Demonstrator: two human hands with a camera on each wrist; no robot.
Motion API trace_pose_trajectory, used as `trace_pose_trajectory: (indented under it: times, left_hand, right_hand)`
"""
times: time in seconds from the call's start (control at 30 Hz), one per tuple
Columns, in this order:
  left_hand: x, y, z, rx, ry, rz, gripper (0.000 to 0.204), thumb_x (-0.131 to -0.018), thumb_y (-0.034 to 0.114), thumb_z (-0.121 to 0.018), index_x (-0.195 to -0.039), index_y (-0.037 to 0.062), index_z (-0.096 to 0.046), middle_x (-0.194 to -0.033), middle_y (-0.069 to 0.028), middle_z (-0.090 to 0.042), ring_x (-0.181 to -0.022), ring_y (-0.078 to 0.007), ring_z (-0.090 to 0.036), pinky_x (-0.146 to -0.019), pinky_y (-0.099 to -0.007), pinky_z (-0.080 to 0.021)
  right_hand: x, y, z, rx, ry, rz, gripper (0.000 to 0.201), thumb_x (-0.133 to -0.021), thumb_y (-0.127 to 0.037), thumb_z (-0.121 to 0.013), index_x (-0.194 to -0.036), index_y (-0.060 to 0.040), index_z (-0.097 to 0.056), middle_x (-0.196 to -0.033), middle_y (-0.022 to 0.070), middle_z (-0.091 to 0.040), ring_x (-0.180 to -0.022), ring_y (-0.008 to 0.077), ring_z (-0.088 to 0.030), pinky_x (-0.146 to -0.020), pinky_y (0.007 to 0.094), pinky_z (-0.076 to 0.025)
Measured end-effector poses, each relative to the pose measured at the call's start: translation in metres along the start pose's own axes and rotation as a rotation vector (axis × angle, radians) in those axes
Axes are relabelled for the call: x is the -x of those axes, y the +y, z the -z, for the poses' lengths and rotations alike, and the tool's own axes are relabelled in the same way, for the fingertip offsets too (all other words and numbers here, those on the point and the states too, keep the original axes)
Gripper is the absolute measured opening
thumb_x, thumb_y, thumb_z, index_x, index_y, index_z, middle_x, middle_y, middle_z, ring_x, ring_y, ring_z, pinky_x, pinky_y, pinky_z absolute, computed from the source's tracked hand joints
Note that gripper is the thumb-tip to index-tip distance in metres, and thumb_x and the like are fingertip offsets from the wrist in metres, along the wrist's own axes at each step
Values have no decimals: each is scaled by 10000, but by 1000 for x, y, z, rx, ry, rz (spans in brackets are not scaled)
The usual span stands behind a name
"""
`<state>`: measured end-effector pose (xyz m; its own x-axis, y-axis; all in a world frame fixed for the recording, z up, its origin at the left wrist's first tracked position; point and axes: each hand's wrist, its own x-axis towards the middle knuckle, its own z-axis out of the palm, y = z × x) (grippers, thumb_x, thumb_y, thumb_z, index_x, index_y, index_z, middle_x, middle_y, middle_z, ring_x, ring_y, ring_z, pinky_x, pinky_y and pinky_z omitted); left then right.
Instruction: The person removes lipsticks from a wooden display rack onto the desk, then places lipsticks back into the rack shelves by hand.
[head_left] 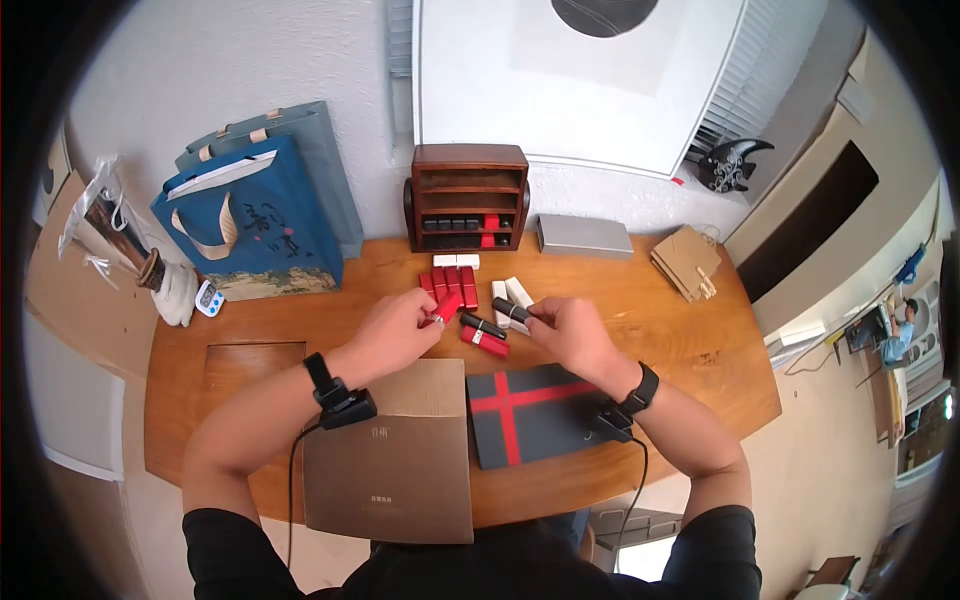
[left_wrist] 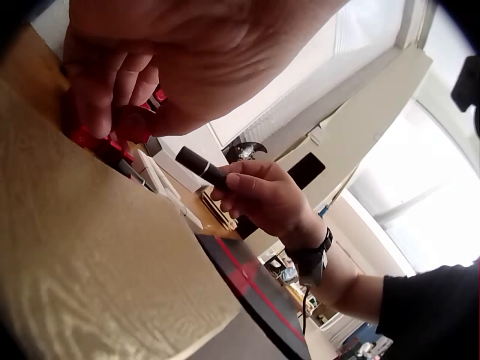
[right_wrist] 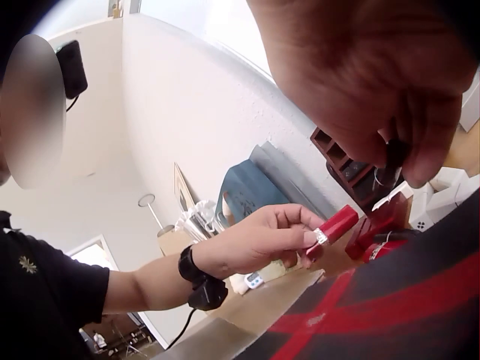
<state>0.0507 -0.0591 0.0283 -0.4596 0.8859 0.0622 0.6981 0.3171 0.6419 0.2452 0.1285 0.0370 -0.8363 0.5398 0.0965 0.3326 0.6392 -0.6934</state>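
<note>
My left hand [head_left: 395, 328] grips a red lipstick tube [right_wrist: 339, 223] with a silver band between thumb and fingers. Opposite it, my right hand [head_left: 578, 335] pinches a black lipstick tube [left_wrist: 201, 165], also ringed by a silver band. Below and between the hands, a black lipstick [head_left: 484, 325] lies beside a red lipstick [head_left: 486, 342] on the wooden table. Several red boxes [head_left: 452, 286] lie in a row just beyond the left hand. White boxes [head_left: 519, 292] lie close behind the right fingers. In the right wrist view, the right fingers partly hide the black tube.
A small wooden rack [head_left: 470, 154] holding black and red pieces stands at the back. A brown box [head_left: 390, 470] and a dark box with red ribbon [head_left: 530, 425] lie in front. Blue paper bags [head_left: 250, 220], a silver box [head_left: 585, 237] and brown paper bags [head_left: 684, 262] flank the rack.
</note>
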Motion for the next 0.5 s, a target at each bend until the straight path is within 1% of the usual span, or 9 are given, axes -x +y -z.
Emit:
trace_pose_trajectory:
  times: [0.03, 0.07, 0.1, 0.13, 0.2, 0.23, 0.27, 0.37, 0.5]
  left_hand:
    - [4, -3, -2, -8, -14, -6, 214, -846, 166, -683, -931, -16, -607, -761, -132, -674, -692, -225, -652, -615, -357, -498]
    - [7, -6, -4, -39, -14, -8, 215, -836, 173, -687, -913, -8, -599, -763, -138, -676, -698, -252, -659, -628, -371, -505]
    - [8, -7, -6, -71, -14, -12, 217, -826, 181, -691, -895, 0, -592, -764, -145, -677, -704, -279, -665, -641, -385, -511]
    - [9, -5, -9, -81, -25, -25, 217, -826, 181, -691, -895, 0, -592, -764, -145, -677, -704, -279, -665, -641, -385, -511]
    - [10, -2, -13, -197, -69, 14, 237, -823, 199, -667, -931, 1, -595, -831, -193, -680, -810, -369, -657, -713, -456, -505]
    - [8, -3, -15, -204, -71, 6, 237, -823, 199, -667, -931, 1, -595, -831, -193, -680, -810, -369, -657, -713, -456, -505]
    - [5, -5, -18, -210, -76, -6, 252, -822, 215, -673, -932, 3, -594, -845, -195, -681, -820, -371, -656, -720, -459, -506]
    - [-1, -8, -25, -219, -74, -29, 267, -819, 234, -695, -908, 8, -585, -837, -183, -682, -811, -356, -663, -702, -446, -511]
    - [-9, -8, -31, -220, -109, -19, 290, -839, 265, -700, -904, 6, -586, -811, -169, -679, -784, -342, -668, -676, -424, -516]
  right_hand:
    - [6, 0, 0, 91, -26, 40, 223, -835, -183, -657, -862, 35, -702, -690, 211, -651, -672, 342, -669, -629, 427, -523]
    - [7, 1, -3, 80, -13, 27, 223, -835, -183, -657, -862, 35, -702, -690, 211, -651, -672, 342, -669, -629, 427, -523]
    - [4, 3, -8, 144, -27, 76, 226, -838, -188, -646, -840, 32, -698, -714, 222, -655, -705, 367, -665, -665, 448, -526]
    - [1, 5, -14, 212, -41, 127, 232, -841, -194, -635, -819, 29, -693, -738, 234, -660, -737, 393, -662, -701, 470, -529]
    - [-3, 9, -29, 292, -53, 111, 211, -835, -200, -643, -822, 3, -697, -747, 226, -660, -736, 398, -652, -696, 465, -527]
    - [-5, 6, -32, 377, -80, 102, 190, -830, -206, -650, -825, -23, -701, -757, 219, -659, -735, 403, -643, -690, 460, -524]
    - [-6, 2, -34, 396, -114, 94, 221, -832, -210, -636, -810, 5, -685, -766, 232, -662, -783, 401, -656, -742, 473, -533]
    - [-5, -10, -33, 501, -158, 73, 202, -839, -193, -632, -829, -3, -701, -819, 229, -686, -818, 377, -682, -785, 452, -544]
    - [-9, 2, -35, 508, -162, 34, 201, -844, -203, -645, -857, -9, -700, -835, 224, -692, -824, 364, -687, -785, 440, -546]
